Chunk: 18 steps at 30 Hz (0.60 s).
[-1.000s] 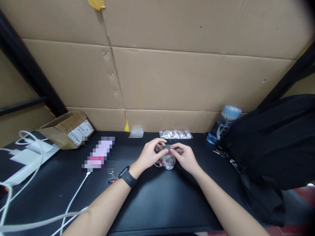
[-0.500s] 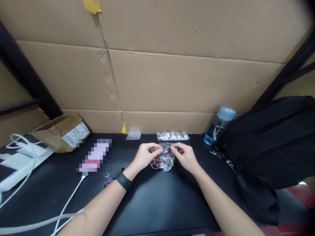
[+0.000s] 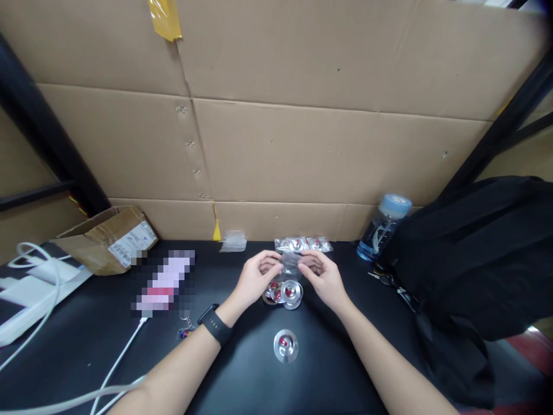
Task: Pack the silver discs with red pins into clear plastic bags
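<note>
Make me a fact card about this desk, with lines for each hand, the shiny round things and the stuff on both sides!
Left hand: pinching one side of a clear plastic bag
Right hand: pinching the bag's other side
Left wrist: black watch
Shiny pile: silvery discs with red marks, by the hands
Alone: a single disc, nearer the person
Far left: cardboard box
Right side: blue-capped bottle, beside black fabric

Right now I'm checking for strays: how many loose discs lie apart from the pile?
1: the silvery disc, on the black table, nearer the camera than the pile. Overlapping may hide more within the pile.
</note>
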Motion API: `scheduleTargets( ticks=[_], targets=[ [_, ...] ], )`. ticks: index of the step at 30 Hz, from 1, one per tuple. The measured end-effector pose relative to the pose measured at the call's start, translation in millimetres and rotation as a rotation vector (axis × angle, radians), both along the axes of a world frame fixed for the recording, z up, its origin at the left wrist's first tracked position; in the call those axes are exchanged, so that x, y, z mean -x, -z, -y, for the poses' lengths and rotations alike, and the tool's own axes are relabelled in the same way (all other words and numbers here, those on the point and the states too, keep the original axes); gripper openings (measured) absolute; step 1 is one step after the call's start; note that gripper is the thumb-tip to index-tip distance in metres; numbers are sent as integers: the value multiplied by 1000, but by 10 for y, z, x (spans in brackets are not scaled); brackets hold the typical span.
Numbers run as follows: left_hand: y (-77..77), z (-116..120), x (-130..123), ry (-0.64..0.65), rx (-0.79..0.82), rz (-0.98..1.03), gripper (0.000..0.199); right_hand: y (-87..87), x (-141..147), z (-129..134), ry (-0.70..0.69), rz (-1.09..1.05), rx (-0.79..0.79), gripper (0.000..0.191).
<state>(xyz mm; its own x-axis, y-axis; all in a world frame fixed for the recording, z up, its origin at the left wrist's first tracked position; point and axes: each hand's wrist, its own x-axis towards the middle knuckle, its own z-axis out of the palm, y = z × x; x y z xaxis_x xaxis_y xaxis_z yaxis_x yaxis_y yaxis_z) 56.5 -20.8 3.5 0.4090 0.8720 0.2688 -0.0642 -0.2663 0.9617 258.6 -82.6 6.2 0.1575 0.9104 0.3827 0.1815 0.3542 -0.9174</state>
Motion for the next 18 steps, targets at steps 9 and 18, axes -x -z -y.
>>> scheduleTargets(
  ticks=[9,18],
  targets=[
    [-78,67,32,158,36,19,20,-27,38,12,18,-258,42,53],
    [-161,99,117,248,-37,-31,55,-57,-54,8,-66,-281,30,29]
  ],
)
